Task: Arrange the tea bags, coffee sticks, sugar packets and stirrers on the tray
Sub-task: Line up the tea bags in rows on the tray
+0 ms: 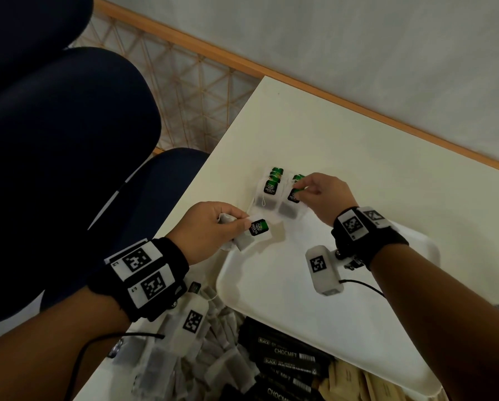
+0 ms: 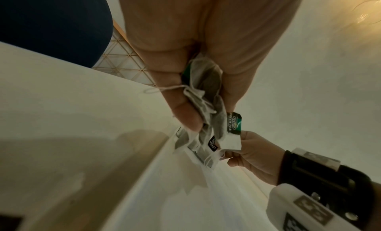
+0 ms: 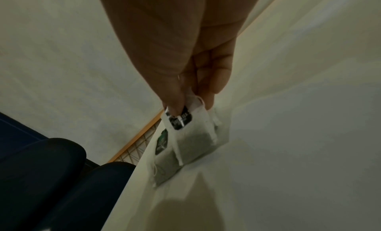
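Landmark: white tray (image 1: 387,351), resting on the cream table (image 1: 343,146).
Left hand (image 1: 210,227): at the tray's far-left corner; fingers and thumb curled round a crumpled bunch of green tea bags (image 1: 252,231), whose green-black tag shows past the thumb. The left wrist view shows several bags and loose strings bunched in this grip.
Placed tea bags (image 1: 267,195): an overlapping stack lying flat on the table just beyond the tray's far-left corner, green tags uppermost.
Right hand (image 1: 320,192): beyond the tray's far edge, just right of the placed stack; thumb and fingertips pinch the tagged top of a single tea bag (image 3: 194,140), its lower end touching the table beside the stack.
Loose supply: more tea bags (image 1: 184,351) lie heaped at the tray's near-left side; black "CHOCMFT" coffee sticks (image 1: 285,357) lie against its near edge; tan packets (image 1: 358,383) lie right of those sticks.
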{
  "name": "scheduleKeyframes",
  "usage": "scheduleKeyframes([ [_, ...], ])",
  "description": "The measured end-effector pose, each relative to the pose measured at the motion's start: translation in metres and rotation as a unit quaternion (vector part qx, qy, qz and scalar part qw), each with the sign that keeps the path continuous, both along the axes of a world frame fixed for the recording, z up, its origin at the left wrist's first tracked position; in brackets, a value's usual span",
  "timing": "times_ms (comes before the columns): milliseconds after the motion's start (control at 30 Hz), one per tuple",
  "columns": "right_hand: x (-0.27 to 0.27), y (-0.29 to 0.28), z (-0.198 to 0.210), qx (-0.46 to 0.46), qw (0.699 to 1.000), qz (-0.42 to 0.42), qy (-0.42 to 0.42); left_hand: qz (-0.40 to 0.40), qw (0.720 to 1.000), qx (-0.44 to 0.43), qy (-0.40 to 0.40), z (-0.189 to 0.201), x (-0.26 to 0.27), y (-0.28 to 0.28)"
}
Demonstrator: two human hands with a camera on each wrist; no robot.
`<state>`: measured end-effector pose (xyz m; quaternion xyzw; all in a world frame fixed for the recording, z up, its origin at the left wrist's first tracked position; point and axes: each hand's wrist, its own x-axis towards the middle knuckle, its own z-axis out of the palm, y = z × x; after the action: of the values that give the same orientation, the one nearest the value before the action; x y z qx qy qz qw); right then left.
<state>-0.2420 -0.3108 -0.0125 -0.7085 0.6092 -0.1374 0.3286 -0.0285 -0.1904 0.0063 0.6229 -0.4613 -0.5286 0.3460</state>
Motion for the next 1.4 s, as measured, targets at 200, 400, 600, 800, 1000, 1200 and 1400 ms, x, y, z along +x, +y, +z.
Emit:
scheduleKeyframes([
  [200,-0.001,0.006,0.007,-0.071,0.997,0.003,-0.002,0.003,1.000,0.002,0.003,-0.002,-0.002,0.000],
  [400,0.023,0.048,0.034,0.127,0.977,0.116,-0.130,0.017,1.000,-0.007,0.023,0.000,-0.005,-0.001],
  [600,0.027,0.059,0.034,0.127,0.970,0.047,-0.200,0.026,0.999,-0.012,0.030,0.000,-0.002,-0.001],
  [800,0.021,0.050,0.032,0.077,0.988,0.067,-0.120,0.046,0.999,-0.018,0.003,-0.003,0.012,0.005],
  [1000,0.031,0.039,0.021,0.028,0.989,0.148,0.009,0.031,0.999,-0.028,-0.003,-0.003,0.020,0.008],
  [1200,0.047,0.010,0.013,0.008,0.988,0.149,0.048,0.034,0.999,-0.026,-0.007,-0.006,0.022,0.005],
  [1400,0.050,-0.008,0.009,0.004,0.989,0.134,0.057,0.025,1.000,-0.016,-0.004,-0.005,0.021,0.002],
])
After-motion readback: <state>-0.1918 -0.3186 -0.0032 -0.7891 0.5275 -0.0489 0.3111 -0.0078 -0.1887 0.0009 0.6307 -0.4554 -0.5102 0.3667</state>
